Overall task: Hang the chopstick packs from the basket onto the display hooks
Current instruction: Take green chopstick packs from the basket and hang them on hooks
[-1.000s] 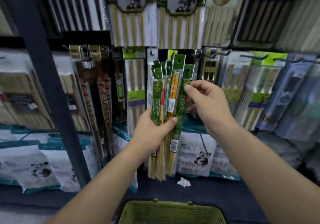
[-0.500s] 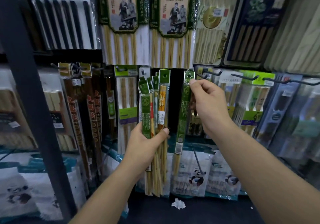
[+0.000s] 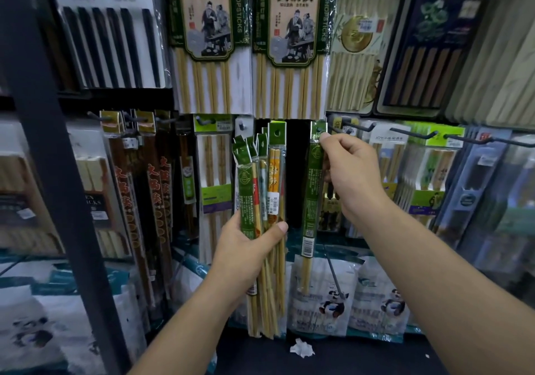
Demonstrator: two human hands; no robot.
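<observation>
– Over on the far left a dark shelf post (image 3: 43,143) is cutting up through the shot, and right of it some dark red-lettered packs (image 3: 130,201) are hanging on pegs. What's going on in the middle?

– So the left hand (image 3: 246,247) is gripping a bundle of chopstick packs (image 3: 262,189) around the middle, fingers wrapping round the back and thumb pressing across the front. The packs are standing upright, green tabs fanning out up top and bamboo ends sticking out below the hand.

– And the one off on its own?

– That single green pack (image 3: 312,195) is hanging just right of the bundle, not touching it. The right hand (image 3: 351,177) is pinching it near the top between thumb and forefinger, with the other fingers curling loosely behind. The hole in its tab is showing a dark spot, and I honestly can't tell if a hook is going through it.

– Anything further right?

– A few black hooks (image 3: 417,134) are sticking out in front of more hanging packs. Down below, panda-print bags (image 3: 333,296) are lining the bottom row, and a crumpled scrap of paper (image 3: 301,348) is lying on the dark surface in front of them.
</observation>
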